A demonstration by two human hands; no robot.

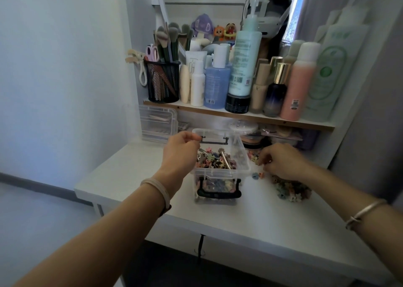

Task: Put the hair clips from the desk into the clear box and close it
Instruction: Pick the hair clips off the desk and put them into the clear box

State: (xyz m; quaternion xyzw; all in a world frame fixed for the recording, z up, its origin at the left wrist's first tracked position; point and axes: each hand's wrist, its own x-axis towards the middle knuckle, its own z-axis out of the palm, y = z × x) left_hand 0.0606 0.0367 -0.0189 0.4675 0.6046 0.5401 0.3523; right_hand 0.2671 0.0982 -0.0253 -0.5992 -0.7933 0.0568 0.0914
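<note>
Head view: white bench (250, 217) under a cluttered cosmetics shelf (218, 110). Open clear plastic box (220, 173) at centre holds small colourful hair clips (216, 158). My left hand (180, 150) curls above it, grip unclear. My right hand (281, 163) pinches loose clips (292, 188).

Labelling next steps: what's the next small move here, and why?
Likely: lift the right hand with the small colourful hair clips it seems to pinch, and carry them left over the clear plastic box with black latches. The box stands open and part full beside that hand, and a loose pile of hair clips lies on the white desk.
</note>
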